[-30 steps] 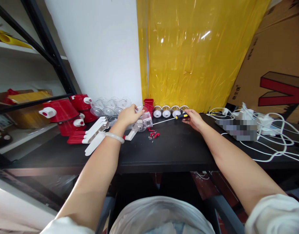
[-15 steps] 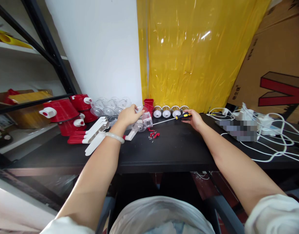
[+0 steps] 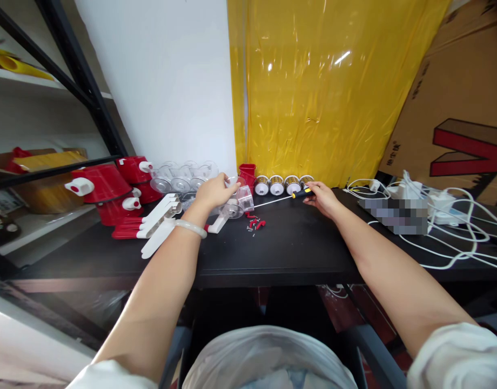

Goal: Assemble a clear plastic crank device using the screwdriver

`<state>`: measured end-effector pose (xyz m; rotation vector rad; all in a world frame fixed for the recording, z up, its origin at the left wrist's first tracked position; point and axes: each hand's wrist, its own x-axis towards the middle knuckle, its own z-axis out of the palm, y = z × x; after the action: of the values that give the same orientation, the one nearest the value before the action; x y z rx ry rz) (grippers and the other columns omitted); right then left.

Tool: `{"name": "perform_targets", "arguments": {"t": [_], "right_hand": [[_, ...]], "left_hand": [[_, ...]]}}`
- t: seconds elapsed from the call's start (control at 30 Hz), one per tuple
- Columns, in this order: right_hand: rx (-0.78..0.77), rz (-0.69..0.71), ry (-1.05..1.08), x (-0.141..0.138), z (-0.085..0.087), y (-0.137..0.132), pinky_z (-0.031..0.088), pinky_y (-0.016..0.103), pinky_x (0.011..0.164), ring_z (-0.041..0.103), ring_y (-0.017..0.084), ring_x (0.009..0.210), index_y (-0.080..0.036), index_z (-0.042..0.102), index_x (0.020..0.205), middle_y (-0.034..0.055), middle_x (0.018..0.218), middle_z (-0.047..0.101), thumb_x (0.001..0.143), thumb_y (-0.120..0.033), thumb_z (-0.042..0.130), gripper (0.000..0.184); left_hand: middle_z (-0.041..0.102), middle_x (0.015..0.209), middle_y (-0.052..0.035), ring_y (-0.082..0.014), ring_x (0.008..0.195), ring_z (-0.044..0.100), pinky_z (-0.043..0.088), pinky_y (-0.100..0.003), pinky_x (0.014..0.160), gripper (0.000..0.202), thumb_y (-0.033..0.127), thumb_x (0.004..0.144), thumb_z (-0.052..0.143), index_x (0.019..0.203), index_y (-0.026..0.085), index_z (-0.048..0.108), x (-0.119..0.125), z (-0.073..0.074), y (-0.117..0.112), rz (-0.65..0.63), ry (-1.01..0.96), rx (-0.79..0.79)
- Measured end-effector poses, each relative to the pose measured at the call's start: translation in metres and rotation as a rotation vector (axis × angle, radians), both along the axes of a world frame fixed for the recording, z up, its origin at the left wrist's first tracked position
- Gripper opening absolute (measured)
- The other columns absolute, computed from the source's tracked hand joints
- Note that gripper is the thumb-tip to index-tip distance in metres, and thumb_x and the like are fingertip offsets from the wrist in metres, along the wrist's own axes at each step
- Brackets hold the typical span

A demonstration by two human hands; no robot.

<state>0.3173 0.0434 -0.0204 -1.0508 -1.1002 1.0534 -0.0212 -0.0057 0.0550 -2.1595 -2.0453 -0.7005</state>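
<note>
My left hand (image 3: 218, 193) is closed around a clear plastic part (image 3: 244, 199) with a round rim and a box-like end. In my right hand (image 3: 322, 199) is a screwdriver (image 3: 302, 193) with a black and yellow handle. Its long shaft points left, and the tip meets or nearly meets the box-like end of the clear part; I cannot tell which. Small red plastic pieces (image 3: 260, 223) and several loose screws (image 3: 250, 229) lie on the black table (image 3: 289, 254) just below the tip. A white handle-like piece (image 3: 219, 222) rests under my left hand.
Red housings with white knobs (image 3: 100, 185) and white handles (image 3: 159, 216) lie at the left. Clear round parts (image 3: 163, 180) stand behind my left hand. A red funnel-like part (image 3: 247, 174) and a row of cylinders (image 3: 276, 186) line the back. White cables (image 3: 471, 237) tangle at the right.
The fingers of my right hand have shifted slightly on the screwdriver handle. My left hand and the clear part stay where they were.
</note>
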Motion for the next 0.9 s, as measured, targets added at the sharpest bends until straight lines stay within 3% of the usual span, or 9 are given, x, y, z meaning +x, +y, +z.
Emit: {"name": "perform_targets", "arguments": {"t": [0.17,0.33,0.43,0.53,0.67,0.9], "right_hand": [[0.021,-0.027,-0.043,0.001,-0.003,0.002,0.053,0.022,0.051,0.052,0.006,0.042,-0.022,0.055,0.091,-0.0049,0.065,0.060,0.087,-0.030,0.060,0.011],[0.064,-0.071,-0.095,0.004,-0.006,0.006,0.048,0.020,0.045,0.056,0.009,0.045,-0.021,0.057,0.087,-0.0023,0.063,0.061,0.081,-0.038,0.069,0.022],[0.049,-0.063,-0.102,0.005,-0.003,0.006,0.047,0.022,0.045,0.055,0.010,0.044,-0.019,0.061,0.087,-0.0007,0.059,0.059,0.084,-0.043,0.063,0.024],[-0.020,-0.026,-0.012,0.003,0.002,0.002,0.053,0.027,0.053,0.062,0.014,0.050,-0.019,0.063,0.091,0.0016,0.065,0.063,0.088,-0.037,0.049,0.022],[-0.008,0.034,0.068,0.002,0.004,-0.003,0.056,0.029,0.060,0.069,0.016,0.065,-0.021,0.062,0.095,0.0012,0.078,0.067,0.080,-0.021,0.050,0.020],[0.019,0.012,0.023,0.002,0.003,-0.003,0.053,0.023,0.052,0.061,0.010,0.047,-0.020,0.061,0.095,-0.0020,0.064,0.064,0.086,-0.025,0.056,0.011]], "left_hand": [[0.071,0.104,-0.0110,-0.0308,0.094,0.065,0.044,-0.037,0.075,0.067,0.077,0.080,0.038,0.111,0.022,0.057,0.000,0.001,-0.001,-0.003,-0.011,-0.004],[0.071,0.104,-0.0110,-0.0313,0.094,0.065,0.045,-0.038,0.075,0.066,0.077,0.081,0.037,0.111,0.022,0.057,0.002,0.002,-0.004,-0.007,-0.018,-0.006],[0.071,0.105,-0.0114,-0.0310,0.095,0.065,0.045,-0.037,0.077,0.066,0.077,0.081,0.038,0.112,0.022,0.057,0.003,0.003,-0.004,-0.002,-0.018,-0.007],[0.071,0.106,-0.0121,-0.0307,0.096,0.065,0.045,-0.037,0.078,0.066,0.076,0.081,0.038,0.112,0.021,0.057,0.003,0.004,-0.005,0.003,-0.019,-0.012],[0.071,0.105,-0.0121,-0.0314,0.096,0.065,0.045,-0.038,0.078,0.066,0.077,0.081,0.038,0.112,0.022,0.057,0.003,0.003,-0.005,0.004,-0.021,-0.017],[0.072,0.104,-0.0105,-0.0317,0.096,0.065,0.046,-0.038,0.077,0.066,0.077,0.081,0.037,0.111,0.022,0.056,0.002,0.002,-0.003,0.003,-0.009,-0.009]]}}
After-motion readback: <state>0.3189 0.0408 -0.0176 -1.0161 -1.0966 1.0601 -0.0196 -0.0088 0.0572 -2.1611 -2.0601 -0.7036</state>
